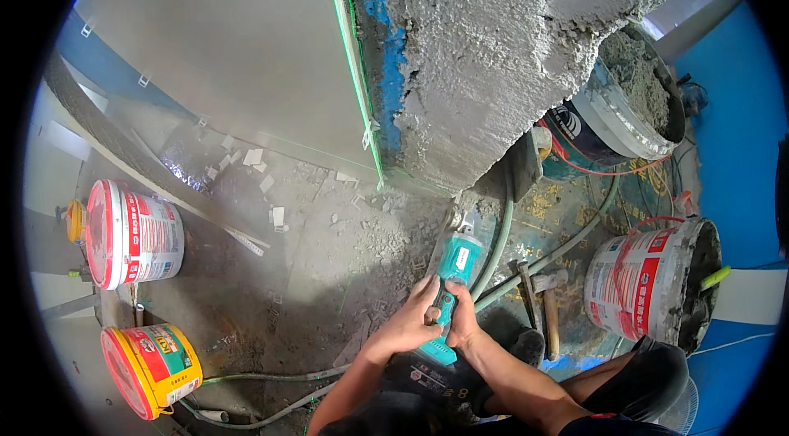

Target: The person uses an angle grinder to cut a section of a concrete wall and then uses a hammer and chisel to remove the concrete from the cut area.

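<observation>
left hand (413, 319) and right hand (463, 314) curl round the teal power tool (462, 258), judged stiff, fairly heavy, best held by its slim body (446, 304) behind the metal head (466, 225).

The power tool (461, 255) has a smooth teal plastic body and a bare metal neck. Rough, matt grey mortar (509, 66) lies beside a smooth, matt grey wall face (230, 41). The red-lidded bucket (156, 237) is slightly glossy plastic; the hammer's handle (551, 329) looks like worn, matt wood.
</observation>
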Tool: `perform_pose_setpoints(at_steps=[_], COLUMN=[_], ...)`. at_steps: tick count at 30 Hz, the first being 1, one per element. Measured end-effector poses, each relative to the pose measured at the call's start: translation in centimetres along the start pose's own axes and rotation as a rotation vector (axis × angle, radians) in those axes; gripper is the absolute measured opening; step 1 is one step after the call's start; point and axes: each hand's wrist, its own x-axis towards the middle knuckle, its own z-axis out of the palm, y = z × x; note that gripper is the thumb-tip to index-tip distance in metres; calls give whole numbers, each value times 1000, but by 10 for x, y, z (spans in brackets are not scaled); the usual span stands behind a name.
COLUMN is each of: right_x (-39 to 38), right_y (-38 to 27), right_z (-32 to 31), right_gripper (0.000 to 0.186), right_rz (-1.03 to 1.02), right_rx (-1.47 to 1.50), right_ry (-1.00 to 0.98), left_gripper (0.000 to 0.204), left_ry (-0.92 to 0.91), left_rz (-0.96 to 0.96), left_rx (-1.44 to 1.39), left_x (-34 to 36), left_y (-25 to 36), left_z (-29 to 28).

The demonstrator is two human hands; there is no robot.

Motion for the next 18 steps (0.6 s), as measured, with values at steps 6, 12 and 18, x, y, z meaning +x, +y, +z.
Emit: perform_pose_setpoints(at_steps=[6, 12, 18], right_x=[-23, -17, -19], right_y=[31, 57, 59], right_z=[13, 7, 15], right_gripper=[32, 33, 38], right_rz=[60, 114, 131], right_rx=[72, -46, -98], right_ry=[-102, -46, -48], left_gripper=[95, 94, 95], left_ry=[27, 136, 210], left_rz=[16, 16, 23], left_rx=[131, 174, 187], left_x=[-45, -74, -84], left_y=[5, 4, -16], left_z=[-9, -9, 1])
